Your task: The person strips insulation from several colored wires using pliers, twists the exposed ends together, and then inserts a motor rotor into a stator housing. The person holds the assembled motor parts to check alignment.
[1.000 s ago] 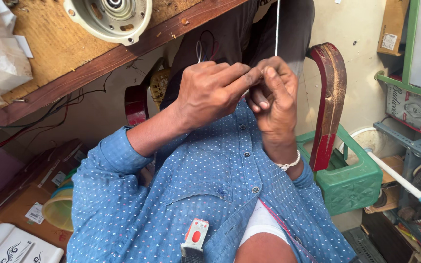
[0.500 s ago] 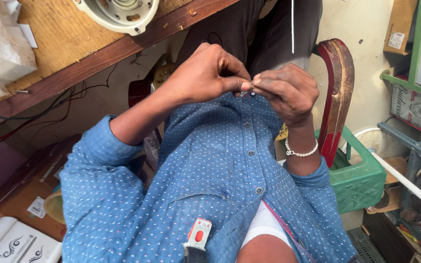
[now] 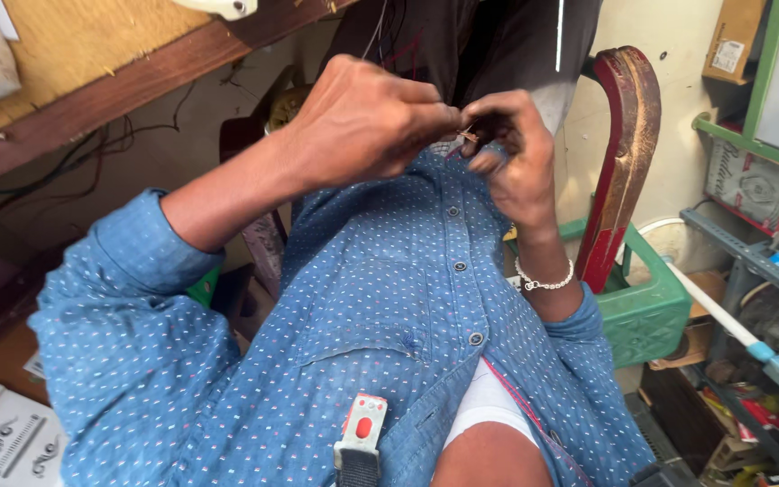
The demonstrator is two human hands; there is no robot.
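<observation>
I look down my own front, which is covered by a blue dotted shirt (image 3: 389,298). Both hands meet in front of the shirt's upper buttons. My left hand (image 3: 362,122) comes in from the left, its fingers closed, thumb and forefinger pinching a small coppery piece (image 3: 469,135). My right hand (image 3: 516,167), with a beaded bracelet (image 3: 543,280) on its wrist, curls its fingers around the same piece from the other side. The piece is too small and too covered to tell what it is.
A red wooden chair back (image 3: 628,162) stands at the right, with a green plastic crate (image 3: 651,316) beside it. Further right, a white tube (image 3: 723,316) leans on a metal rack (image 3: 750,261). A wooden bench edge (image 3: 137,86) runs across the top left. A small clip-on device (image 3: 360,433) hangs on my shirt.
Both hands have dropped from a raised position towards my chest. The fingers went from loosely interlocked to a tight pinch at the fingertips.
</observation>
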